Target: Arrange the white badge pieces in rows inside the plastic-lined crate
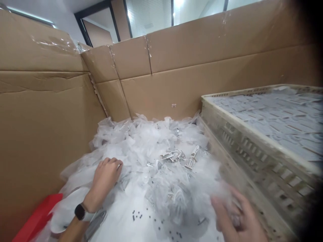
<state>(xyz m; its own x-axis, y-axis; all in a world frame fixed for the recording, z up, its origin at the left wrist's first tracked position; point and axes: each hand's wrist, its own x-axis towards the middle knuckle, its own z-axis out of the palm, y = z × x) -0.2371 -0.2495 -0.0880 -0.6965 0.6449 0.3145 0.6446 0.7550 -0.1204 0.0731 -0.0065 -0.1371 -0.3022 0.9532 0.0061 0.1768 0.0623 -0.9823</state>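
My left hand (pixel 108 174), with a watch (pixel 80 211) on its wrist, rests at the edge of a heap of crumpled translucent plastic film (pixel 148 134); its fingers are bent and what lies under them is hidden. At the lower right, my right hand (pixel 237 215) is curled around a piece of the clear film and is blurred by motion. Between the hands lie bunched film and several flat grey-and-white cut pieces (pixel 174 155). Small black bits (pixel 137 215) are scattered on the white surface (pixel 126 232) in front.
Stacked cream plastic crates (pixel 242 134) stand on the right, the top one filled with flat white pieces (pixel 282 114). Cardboard walls (pixel 176 80) enclose the back and left. A red object (pixel 37 218) and a white bowl-like container (pixel 59 218) are at the lower left.
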